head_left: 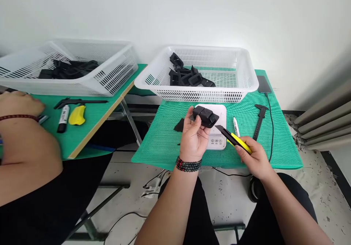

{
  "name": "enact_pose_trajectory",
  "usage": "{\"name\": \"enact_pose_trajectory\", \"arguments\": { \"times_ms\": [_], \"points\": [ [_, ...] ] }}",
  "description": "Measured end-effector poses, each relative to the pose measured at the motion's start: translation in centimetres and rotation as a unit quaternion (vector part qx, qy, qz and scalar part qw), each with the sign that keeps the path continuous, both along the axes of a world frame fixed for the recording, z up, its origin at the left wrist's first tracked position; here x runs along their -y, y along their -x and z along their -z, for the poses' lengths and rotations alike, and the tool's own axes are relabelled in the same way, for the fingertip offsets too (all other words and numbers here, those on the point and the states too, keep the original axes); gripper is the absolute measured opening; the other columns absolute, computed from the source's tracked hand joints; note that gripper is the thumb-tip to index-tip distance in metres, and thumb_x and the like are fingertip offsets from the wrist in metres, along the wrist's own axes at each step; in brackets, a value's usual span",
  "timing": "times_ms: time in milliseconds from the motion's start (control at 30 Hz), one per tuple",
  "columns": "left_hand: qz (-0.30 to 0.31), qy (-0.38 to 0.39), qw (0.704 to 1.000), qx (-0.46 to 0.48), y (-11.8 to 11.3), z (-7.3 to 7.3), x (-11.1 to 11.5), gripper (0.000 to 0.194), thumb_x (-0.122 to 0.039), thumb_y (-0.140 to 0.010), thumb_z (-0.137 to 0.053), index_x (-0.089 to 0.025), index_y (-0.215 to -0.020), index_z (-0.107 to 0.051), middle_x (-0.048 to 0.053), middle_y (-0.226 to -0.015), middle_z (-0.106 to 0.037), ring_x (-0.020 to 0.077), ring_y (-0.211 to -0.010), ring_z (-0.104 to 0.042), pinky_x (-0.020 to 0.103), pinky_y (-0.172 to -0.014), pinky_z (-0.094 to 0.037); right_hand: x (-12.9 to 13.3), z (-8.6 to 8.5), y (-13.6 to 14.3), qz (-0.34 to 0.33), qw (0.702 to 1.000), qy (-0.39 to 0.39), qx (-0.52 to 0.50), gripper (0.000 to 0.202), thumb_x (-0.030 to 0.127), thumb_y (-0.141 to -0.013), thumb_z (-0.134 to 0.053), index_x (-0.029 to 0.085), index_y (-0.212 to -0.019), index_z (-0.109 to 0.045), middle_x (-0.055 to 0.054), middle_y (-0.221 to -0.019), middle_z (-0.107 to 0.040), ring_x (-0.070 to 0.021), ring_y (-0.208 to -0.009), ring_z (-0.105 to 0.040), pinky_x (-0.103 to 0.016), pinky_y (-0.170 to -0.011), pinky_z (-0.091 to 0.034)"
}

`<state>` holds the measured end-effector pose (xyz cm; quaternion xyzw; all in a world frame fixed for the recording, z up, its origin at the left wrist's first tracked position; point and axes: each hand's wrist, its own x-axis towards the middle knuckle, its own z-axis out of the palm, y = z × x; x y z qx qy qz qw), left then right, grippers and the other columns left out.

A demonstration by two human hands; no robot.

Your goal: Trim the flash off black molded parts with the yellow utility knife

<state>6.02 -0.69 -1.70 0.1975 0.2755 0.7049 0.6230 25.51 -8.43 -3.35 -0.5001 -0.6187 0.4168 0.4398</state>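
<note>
A black molded plastic part rests in my left hand, with the fingers and thumb closed around it. My right hand grips a yellow and black utility knife. Its blade is out and points at the part's lower right edge; whether it touches I cannot tell. Beneath both lies a white digital scale, partly hidden by my left hand and the part. A flat black scrap lies left of the scale.
Behind the scale stands a white basket with several black parts. A marker, a caliper and a cabled black device lie to the right. On the left table are another basket and a co-worker's arm.
</note>
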Motion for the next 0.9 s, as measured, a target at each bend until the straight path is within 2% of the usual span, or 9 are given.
{"name": "enact_pose_trajectory", "arguments": {
  "times_ms": [200, 367, 533, 700, 833, 900],
  "points": [
    [0.013, -0.013, 1.000, -0.025, 0.0, 0.1, 0.1, 0.036, -0.017, -0.087, -0.078, -0.032, -0.118, -0.069, -0.002, -0.117, -0.075, 0.0131, -0.106, -0.073, 0.025, -0.093, -0.060, -0.1, -0.3, -0.2, 0.008, 0.999, -0.031, 0.042, 0.021, 0.039, -0.097, -0.059, 0.019, -0.096, -0.067, 0.001, -0.069, -0.055, -0.0137, -0.060, -0.048, -0.027, -0.054, -0.037],
    [0.030, -0.025, 0.999, -0.021, 0.0, -0.1, 0.3, 0.034, -0.018, -0.085, -0.079, -0.032, -0.115, -0.070, -0.002, -0.115, -0.076, 0.0135, -0.109, -0.073, 0.025, -0.091, -0.061, -0.3, -0.5, -0.8, 0.089, 0.995, -0.007, 0.037, 0.025, 0.043, -0.096, -0.059, 0.019, -0.095, -0.067, 0.003, -0.065, -0.051, -0.0133, -0.053, -0.046, -0.027, -0.049, -0.037],
    [0.032, -0.021, 0.999, -0.022, -0.1, -0.3, 0.3, 0.032, -0.016, -0.086, -0.078, -0.031, -0.113, -0.071, -0.002, -0.111, -0.077, 0.0129, -0.104, -0.073, 0.023, -0.086, -0.061, -0.3, -0.9, -1.1, 0.034, 0.998, -0.035, 0.048, 0.023, 0.040, -0.096, -0.060, 0.019, -0.092, -0.069, -0.001, -0.071, -0.060, -0.0146, -0.061, -0.052, -0.027, -0.055, -0.041],
    [0.042, -0.016, 0.999, -0.017, -0.2, -0.2, 0.4, 0.032, -0.016, -0.086, -0.077, -0.031, -0.114, -0.071, -0.001, -0.114, -0.076, 0.0138, -0.109, -0.072, 0.025, -0.090, -0.061, -0.4, -0.8, -1.2, 0.120, 0.991, -0.015, 0.048, 0.024, 0.042, -0.094, -0.061, 0.019, -0.093, -0.069, 0.003, -0.061, -0.051, -0.0135, -0.053, -0.045, -0.027, -0.049, -0.036],
    [0.054, -0.009, 0.998, -0.020, -0.2, -0.1, 0.4, 0.033, -0.017, -0.086, -0.077, -0.031, -0.116, -0.070, -0.001, -0.118, -0.076, 0.0162, -0.115, -0.071, 0.028, -0.094, -0.061, -0.4, -1.1, -1.2, 0.063, 0.997, -0.024, 0.039, 0.024, 0.041, -0.092, -0.062, 0.019, -0.087, -0.069, 0.001, -0.066, -0.057, -0.0139, -0.057, -0.049, -0.027, -0.052, -0.039],
    [0.057, -0.006, 0.998, -0.019, -0.2, -0.1, 0.4, 0.034, -0.018, -0.086, -0.077, -0.031, -0.117, -0.069, -0.001, -0.120, -0.076, 0.0166, -0.117, -0.070, 0.029, -0.095, -0.060, -0.4, -1.3, -1.2, 0.076, 0.996, -0.019, 0.048, 0.024, 0.041, -0.091, -0.062, 0.019, -0.086, -0.070, 0.000, -0.066, -0.057, -0.0137, -0.057, -0.048, -0.027, -0.052, -0.038]
  ]
}}
